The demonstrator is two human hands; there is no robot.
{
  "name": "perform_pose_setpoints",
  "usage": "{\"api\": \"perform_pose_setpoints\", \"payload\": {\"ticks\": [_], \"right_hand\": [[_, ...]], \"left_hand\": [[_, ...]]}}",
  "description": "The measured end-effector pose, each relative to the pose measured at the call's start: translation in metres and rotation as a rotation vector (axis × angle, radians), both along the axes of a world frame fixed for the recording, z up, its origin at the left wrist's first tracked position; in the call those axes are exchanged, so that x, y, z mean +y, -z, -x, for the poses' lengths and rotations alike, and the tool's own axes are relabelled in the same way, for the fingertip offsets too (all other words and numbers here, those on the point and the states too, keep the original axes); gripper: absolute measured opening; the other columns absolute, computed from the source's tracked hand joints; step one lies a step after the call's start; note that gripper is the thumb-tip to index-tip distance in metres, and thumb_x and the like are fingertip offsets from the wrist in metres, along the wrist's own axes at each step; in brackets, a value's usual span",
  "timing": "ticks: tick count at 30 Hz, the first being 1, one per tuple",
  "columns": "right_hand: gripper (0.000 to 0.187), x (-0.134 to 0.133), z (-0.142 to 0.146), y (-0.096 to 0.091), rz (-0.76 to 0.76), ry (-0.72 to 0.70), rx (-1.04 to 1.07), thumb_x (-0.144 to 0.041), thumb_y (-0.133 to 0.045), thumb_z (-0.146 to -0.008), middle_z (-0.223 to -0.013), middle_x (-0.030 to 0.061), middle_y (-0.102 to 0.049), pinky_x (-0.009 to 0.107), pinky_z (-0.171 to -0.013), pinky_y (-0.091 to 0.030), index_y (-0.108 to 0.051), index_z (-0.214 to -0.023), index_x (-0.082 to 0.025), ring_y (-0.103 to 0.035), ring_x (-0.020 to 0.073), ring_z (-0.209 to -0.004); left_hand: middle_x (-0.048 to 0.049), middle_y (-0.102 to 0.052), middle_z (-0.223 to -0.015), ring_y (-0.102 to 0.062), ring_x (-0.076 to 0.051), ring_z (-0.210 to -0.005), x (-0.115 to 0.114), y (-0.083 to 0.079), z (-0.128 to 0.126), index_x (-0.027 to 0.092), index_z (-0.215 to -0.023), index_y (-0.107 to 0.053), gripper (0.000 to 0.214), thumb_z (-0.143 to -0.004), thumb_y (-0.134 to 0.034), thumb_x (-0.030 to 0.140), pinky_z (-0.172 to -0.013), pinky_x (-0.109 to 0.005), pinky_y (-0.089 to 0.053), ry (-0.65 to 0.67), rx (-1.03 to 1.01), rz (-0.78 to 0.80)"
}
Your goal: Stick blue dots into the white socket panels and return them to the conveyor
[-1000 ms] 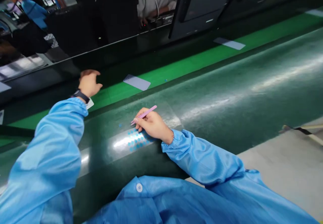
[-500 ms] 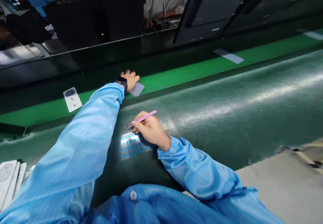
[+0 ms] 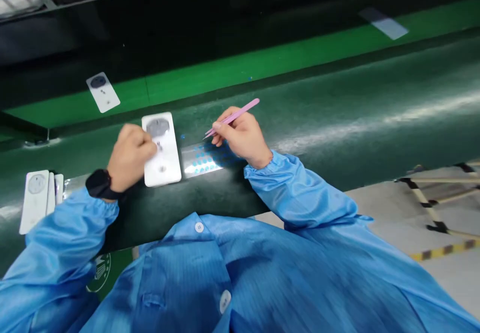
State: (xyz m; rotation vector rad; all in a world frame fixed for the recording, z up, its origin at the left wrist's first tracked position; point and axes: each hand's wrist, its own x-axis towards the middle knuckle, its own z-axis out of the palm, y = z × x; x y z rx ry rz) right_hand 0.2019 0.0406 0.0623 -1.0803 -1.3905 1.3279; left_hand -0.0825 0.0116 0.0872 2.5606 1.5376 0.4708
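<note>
My left hand (image 3: 129, 155), with a black watch on the wrist, grips the left side of a white rectangular part (image 3: 161, 149) lying face up on the dark green ledge (image 3: 337, 133). The part has a grey round patch near its top. My right hand (image 3: 242, 135) pinches pink tweezers (image 3: 233, 117), their tips pointing down-left above a clear sheet of small blue round stickers (image 3: 204, 158). That sheet lies just right of the white part.
A stack of similar white parts (image 3: 37, 198) rests at the ledge's left end. On the bright green belt (image 3: 225, 70) behind lie another white part (image 3: 102, 91) and a pale card (image 3: 383, 23) far right. Grey floor with striped tape is at the right.
My left hand drew back from the belt and now holds a white part on the ledge beside the sticker sheet. The view tilted down. My right hand kept the tweezers over the stickers.
</note>
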Motion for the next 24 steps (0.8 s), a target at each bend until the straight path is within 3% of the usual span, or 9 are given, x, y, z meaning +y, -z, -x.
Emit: {"api": "perform_pose_setpoints", "payload": {"ticks": [3, 7, 11, 13, 16, 24], "right_hand": [[0.024, -0.003, 0.011, -0.001, 0.113, -0.147, -0.156, -0.021, -0.075, -0.085, -0.059, -0.0026, -0.067, 0.017, -0.045, -0.051, -0.053, -0.076, -0.018, -0.065, 0.0101, -0.049], [0.021, -0.005, 0.021, -0.001, 0.214, -0.242, -0.364, -0.004, -0.066, -0.086, -0.058, 0.0005, -0.068, 0.017, -0.044, -0.052, -0.056, -0.072, -0.016, -0.066, 0.0112, -0.049], [0.021, -0.004, 0.023, -0.002, 0.231, -0.252, -0.424, -0.003, -0.062, -0.088, -0.058, 0.0012, -0.068, 0.017, -0.044, -0.054, -0.057, -0.072, -0.015, -0.066, 0.0109, -0.049], [0.021, -0.004, 0.023, -0.002, 0.232, -0.256, -0.434, -0.003, -0.062, -0.088, -0.058, 0.0013, -0.069, 0.017, -0.045, -0.054, -0.058, -0.071, -0.015, -0.066, 0.0105, -0.049], [0.021, -0.004, 0.022, -0.001, 0.230, -0.283, -0.427, -0.004, -0.065, -0.087, -0.058, 0.0018, -0.070, 0.015, -0.046, -0.053, -0.058, -0.070, -0.015, -0.065, 0.0093, -0.049], [0.020, -0.004, 0.022, 0.003, 0.253, -0.291, -0.371, -0.005, -0.067, -0.085, -0.058, 0.0021, -0.070, 0.014, -0.044, -0.052, -0.059, -0.070, -0.015, -0.065, 0.0089, -0.048]], "left_hand": [[-0.0068, -0.066, -0.093, -0.053, -0.028, -0.108, -0.037, 0.029, 0.006, 0.022, -0.078, -0.062, 0.021, -0.092, -0.048, 0.024, -0.096, -0.048, -0.047, 0.189, -0.001, 0.096], [-0.0046, -0.070, -0.108, -0.049, -0.025, -0.124, -0.043, 0.032, 0.006, 0.023, -0.080, -0.061, 0.026, -0.083, -0.041, 0.007, -0.105, -0.046, -0.045, 0.304, -0.085, 0.217], [-0.0070, -0.067, -0.119, -0.049, -0.028, -0.128, -0.032, 0.030, 0.002, 0.023, -0.086, -0.060, 0.009, -0.084, -0.052, 0.021, -0.112, -0.053, -0.040, 0.125, -0.168, 0.198], [-0.0093, -0.063, -0.127, -0.044, -0.033, -0.134, -0.029, 0.036, -0.002, 0.023, -0.094, -0.061, 0.018, -0.081, -0.064, 0.035, -0.116, -0.059, -0.034, 0.042, -0.169, 0.219], [-0.0104, -0.059, -0.137, -0.035, -0.039, -0.141, -0.028, 0.044, -0.007, 0.023, -0.103, -0.063, 0.037, -0.074, -0.074, 0.043, -0.116, -0.064, -0.029, 0.015, -0.121, 0.294], [-0.0121, -0.057, -0.143, -0.037, -0.040, -0.139, -0.034, 0.046, -0.008, 0.024, -0.111, -0.065, 0.041, -0.076, -0.075, 0.044, -0.112, -0.062, -0.032, -0.018, -0.097, 0.266]]}}
